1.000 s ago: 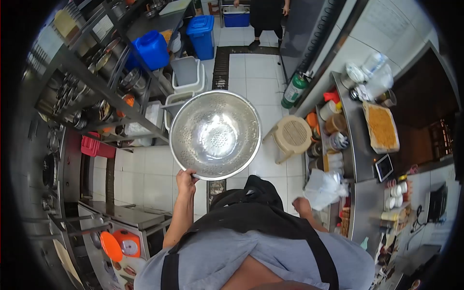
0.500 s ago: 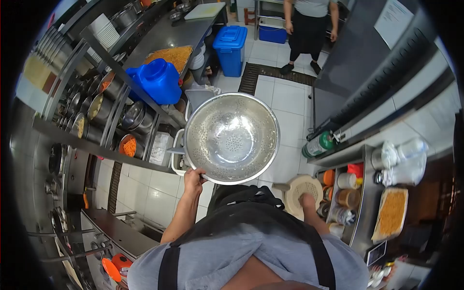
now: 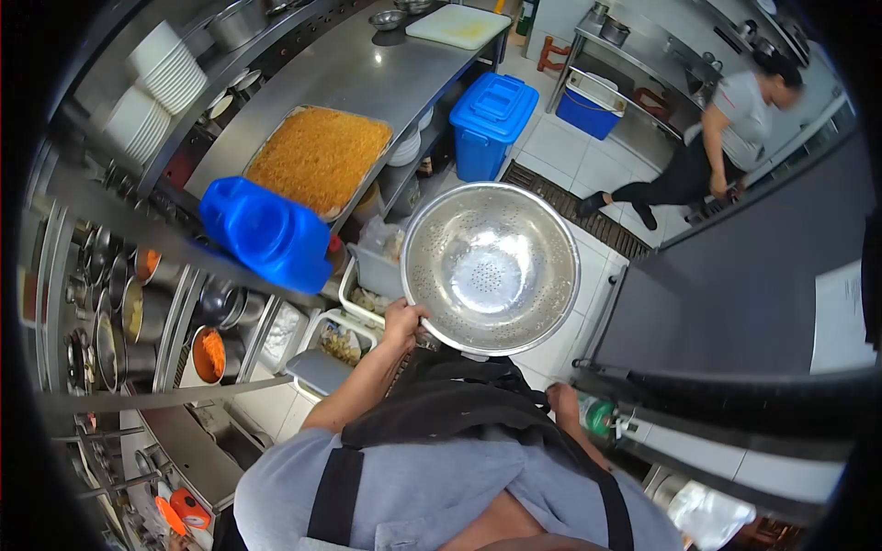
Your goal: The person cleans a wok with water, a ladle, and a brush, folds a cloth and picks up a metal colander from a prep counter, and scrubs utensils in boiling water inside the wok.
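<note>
A large metal colander (image 3: 487, 266) with small holes hangs in front of my body, its bowl facing up; nothing shows inside it. My left hand (image 3: 404, 325) grips its rim at the lower left. Low at my right side is my right hand (image 3: 562, 399), away from the colander and close to a green cylinder (image 3: 597, 415); its fingers are too small and unclear to read.
Left are a steel counter (image 3: 386, 69) with a tray of orange-brown food (image 3: 317, 158), a blue jug (image 3: 266, 234) and shelves of pots. Ahead stands a blue lidded bin (image 3: 491, 119). A person (image 3: 726, 138) is at the upper right, beyond a grey cabinet (image 3: 735, 266).
My view has swung leftward, bringing the counter and food tray further into sight. The colander stays in my left hand. The other person has turned sideways, legs apart.
</note>
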Available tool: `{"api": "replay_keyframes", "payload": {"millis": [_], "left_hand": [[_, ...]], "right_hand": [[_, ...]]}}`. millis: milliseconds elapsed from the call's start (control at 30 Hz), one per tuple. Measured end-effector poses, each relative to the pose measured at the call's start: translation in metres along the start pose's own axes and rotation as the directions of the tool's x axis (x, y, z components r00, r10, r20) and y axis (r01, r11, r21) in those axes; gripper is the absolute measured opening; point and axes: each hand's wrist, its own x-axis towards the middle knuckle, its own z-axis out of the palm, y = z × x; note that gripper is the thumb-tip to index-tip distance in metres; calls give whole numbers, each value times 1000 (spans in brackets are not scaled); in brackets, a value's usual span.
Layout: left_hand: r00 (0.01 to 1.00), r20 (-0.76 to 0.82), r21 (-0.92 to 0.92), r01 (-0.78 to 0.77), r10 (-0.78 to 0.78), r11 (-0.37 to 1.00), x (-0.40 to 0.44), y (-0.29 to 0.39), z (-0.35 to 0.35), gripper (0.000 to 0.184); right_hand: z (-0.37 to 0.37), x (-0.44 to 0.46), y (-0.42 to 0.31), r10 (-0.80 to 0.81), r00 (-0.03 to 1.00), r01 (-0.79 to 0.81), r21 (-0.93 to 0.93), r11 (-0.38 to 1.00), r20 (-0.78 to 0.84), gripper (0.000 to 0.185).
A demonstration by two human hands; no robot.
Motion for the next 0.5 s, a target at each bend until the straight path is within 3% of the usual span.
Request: {"api": "replay_keyframes", "payload": {"millis": [33, 67, 167, 267, 333, 367, 400, 500], "left_hand": [[1000, 21, 4, -7, 7, 1000, 23, 8, 20, 23], [1000, 13, 13, 5, -5, 1000, 43, 19, 41, 23], [1000, 24, 70, -7, 6, 997, 90, 68, 119, 21], [997, 77, 125, 11, -20, 992, 151, 98, 186, 22], [995, 92, 145, 17, -31, 989, 182, 120, 236, 19], [997, 72, 138, 11, -21, 990, 200, 130, 257, 19], [998, 62, 133, 5, -13, 991, 215, 136, 280, 19], [1000, 17, 168, 15, -18, 986, 256, 160, 340, 17]], "right_hand": [[-20, 1, -3, -34, 999, 33, -16, 999, -32, 28], [-52, -4, -22, 24, 998, -24, -6, 1000, -50, 27], [-72, 39, 12, 163, 984, -152, 128, 980, -74, 26], [-124, 62, 0, 252, 965, -246, 79, 966, -73, 27], [-147, 84, -7, 362, 929, -340, 201, 919, -79, 30], [-128, 122, 37, 276, 961, -277, 7, 961, 32, 31], [-118, 146, 58, 314, 949, -314, 34, 949, 20, 31], [-130, 232, 77, 118, 991, -124, -89, 988, -68, 28]]}}
